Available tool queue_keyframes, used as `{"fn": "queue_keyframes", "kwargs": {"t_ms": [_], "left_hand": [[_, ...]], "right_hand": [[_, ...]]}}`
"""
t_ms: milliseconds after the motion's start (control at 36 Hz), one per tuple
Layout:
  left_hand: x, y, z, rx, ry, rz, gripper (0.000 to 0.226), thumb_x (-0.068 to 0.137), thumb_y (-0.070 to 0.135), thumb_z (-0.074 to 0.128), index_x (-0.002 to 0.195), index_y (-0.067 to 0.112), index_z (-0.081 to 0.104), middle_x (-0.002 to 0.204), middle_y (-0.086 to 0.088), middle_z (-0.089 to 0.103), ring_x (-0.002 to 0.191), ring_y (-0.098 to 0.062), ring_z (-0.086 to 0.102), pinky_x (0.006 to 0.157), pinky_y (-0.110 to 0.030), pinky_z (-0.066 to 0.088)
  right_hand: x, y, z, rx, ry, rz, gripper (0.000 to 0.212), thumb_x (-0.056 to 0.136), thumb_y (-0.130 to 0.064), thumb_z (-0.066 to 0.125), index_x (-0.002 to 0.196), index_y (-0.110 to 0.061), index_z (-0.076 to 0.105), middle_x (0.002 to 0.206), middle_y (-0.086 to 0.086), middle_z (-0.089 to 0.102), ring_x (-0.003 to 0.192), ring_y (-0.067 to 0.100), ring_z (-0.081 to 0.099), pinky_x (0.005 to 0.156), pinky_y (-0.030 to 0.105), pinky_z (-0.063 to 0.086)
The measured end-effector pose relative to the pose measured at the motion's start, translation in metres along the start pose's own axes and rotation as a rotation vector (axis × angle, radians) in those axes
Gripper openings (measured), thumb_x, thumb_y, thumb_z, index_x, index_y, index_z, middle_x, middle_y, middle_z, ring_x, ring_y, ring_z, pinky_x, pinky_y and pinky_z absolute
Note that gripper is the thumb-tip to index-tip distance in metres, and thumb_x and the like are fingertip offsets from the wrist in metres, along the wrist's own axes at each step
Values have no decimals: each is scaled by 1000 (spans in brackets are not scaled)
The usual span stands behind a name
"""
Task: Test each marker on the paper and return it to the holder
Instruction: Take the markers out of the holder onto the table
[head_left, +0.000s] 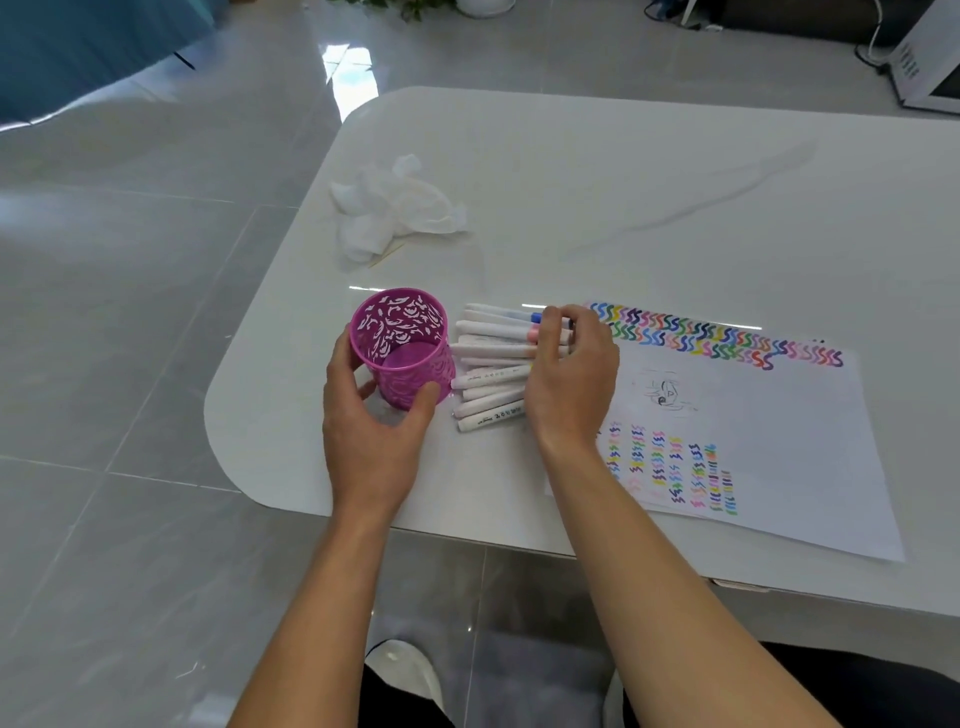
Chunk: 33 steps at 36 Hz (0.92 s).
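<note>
The pink holder (402, 349) stands empty near the table's (675, 182) left edge, gripped by the left hand (371, 415). All markers (493, 364) lie piled between holder and paper (779, 441); the right hand (569, 374) curls over them, its grasp unclear. Judging by the squiggles covering the paper, much testing is done, but no marker is returned.

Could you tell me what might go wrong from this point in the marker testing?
1. The right hand lies across the whole pile of markers, so it may lift several or roll some away.
2. The holder is empty, light-looking and near the table edge; the left hand could tip it.
3. The paper overhangs the front edge and may slide.
</note>
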<state>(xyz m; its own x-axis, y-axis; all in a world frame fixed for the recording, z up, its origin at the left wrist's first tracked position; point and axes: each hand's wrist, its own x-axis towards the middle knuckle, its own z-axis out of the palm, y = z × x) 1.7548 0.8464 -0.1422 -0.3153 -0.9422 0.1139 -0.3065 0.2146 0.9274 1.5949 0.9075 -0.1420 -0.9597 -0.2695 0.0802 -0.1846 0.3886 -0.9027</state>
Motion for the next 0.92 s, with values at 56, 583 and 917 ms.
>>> {"fn": "queue_keyframes", "kwargs": {"t_ms": [56,583,917], "left_hand": [[-2,0,1,6,-3,-18,97,76,44,84,152,44,24,150,12,42,125,-5,53,90,-18,47],[-19,1,7,185,22,-132,106,78,46,82,158,33,13,163,7,25,150,-17,24,117,-39,31],[-42,16,10,221,138,-69,61,79,29,82,125,16,44,119,2,46,112,-20,46,94,-34,46]], "right_hand": [[0,2,0,-10,-11,-20,24,107,-37,52,112,-20,68,112,0,66,108,22,49,76,22,27],[-7,10,-9,-88,-64,-30,34,105,-37,58,132,-17,66,141,6,57,135,26,40,111,34,29],[-13,21,-49,-58,-72,-84,34,106,-22,56,138,-14,59,142,2,58,135,18,43,115,41,39]]}}
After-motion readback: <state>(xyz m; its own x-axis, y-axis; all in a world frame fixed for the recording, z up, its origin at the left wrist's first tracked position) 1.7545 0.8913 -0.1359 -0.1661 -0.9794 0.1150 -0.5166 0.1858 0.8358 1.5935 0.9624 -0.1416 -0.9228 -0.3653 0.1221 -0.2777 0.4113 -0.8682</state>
